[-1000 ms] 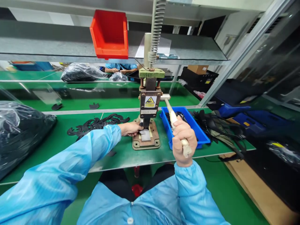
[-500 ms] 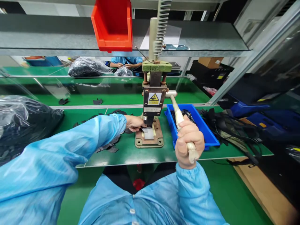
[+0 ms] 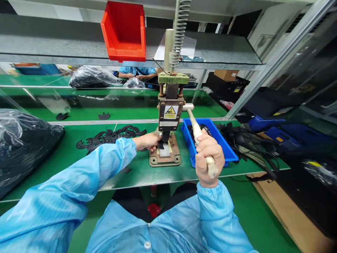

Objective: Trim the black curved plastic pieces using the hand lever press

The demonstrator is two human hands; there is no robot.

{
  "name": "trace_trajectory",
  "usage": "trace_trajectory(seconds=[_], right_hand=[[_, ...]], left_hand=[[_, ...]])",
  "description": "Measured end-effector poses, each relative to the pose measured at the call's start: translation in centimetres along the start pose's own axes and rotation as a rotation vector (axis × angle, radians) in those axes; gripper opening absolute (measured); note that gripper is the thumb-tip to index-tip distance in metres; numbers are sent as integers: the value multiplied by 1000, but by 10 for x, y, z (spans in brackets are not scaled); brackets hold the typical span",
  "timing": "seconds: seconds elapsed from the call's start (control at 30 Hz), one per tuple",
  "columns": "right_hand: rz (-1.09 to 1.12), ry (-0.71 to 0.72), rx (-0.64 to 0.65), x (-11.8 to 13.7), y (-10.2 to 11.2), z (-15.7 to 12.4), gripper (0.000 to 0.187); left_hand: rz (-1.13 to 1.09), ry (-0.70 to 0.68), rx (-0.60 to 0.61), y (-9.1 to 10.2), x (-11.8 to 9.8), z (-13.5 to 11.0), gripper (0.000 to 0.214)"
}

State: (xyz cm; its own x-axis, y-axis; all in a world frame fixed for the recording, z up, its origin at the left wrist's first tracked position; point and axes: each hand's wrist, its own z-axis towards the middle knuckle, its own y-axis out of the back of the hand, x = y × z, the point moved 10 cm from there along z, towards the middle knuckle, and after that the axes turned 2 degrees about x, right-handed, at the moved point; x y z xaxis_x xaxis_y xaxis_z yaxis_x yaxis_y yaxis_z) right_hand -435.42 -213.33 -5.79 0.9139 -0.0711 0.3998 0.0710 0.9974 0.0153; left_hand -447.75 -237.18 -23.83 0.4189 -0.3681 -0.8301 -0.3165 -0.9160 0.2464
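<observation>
At the middle of the bench stands a hand press (image 3: 171, 111) with a tall spring and a warning label. My left hand (image 3: 149, 141) is closed at the left of its base, pinching a small black plastic piece (image 3: 162, 144) under the press head, over a pale metal plate (image 3: 165, 151). The far end of that piece is partly hidden by the head. My right hand (image 3: 210, 160) is wrapped round the press lever (image 3: 194, 123), which is covered in whitish tape and slants down toward me.
Curved black pieces (image 3: 105, 137) lie heaped left of the press, beside a large plastic bag (image 3: 26, 147). A blue bin (image 3: 223, 144) holds dark parts at the right. An orange bin (image 3: 123, 52) sits on the shelf. Across the bench, a person's hands (image 3: 135, 76) work.
My left forearm has come lower, showing more of the black pile, and the left hand has shifted slightly left from the press head. My right hand keeps hold of the lever. The view has shifted.
</observation>
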Motion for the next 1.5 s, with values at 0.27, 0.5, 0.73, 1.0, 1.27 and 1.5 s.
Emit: trace_trajectory(seconds=[0.27, 0.5, 0.73, 1.0, 1.27, 1.5], right_hand=[[2, 4, -10, -2, 1, 0, 18], [6, 6, -64, -5, 4, 0, 22], [5, -13, -132, -8, 5, 0, 27], [-8, -14, -127, -4, 4, 2, 27], [-3, -2, -127, -4, 4, 2, 26], [-1, -23, -124, -6, 5, 0, 28]], left_hand=[[-206, 2, 144, -1, -4, -11, 47], [-14, -390, 121, 66, -28, -37, 47], [991, -461, -211, 97, 19, -36, 34], [1150, -459, -231, 70, 31, -25, 45], [1045, -520, -195, 51, 26, -37, 14], [491, -424, -226, 76, 21, -39, 38]])
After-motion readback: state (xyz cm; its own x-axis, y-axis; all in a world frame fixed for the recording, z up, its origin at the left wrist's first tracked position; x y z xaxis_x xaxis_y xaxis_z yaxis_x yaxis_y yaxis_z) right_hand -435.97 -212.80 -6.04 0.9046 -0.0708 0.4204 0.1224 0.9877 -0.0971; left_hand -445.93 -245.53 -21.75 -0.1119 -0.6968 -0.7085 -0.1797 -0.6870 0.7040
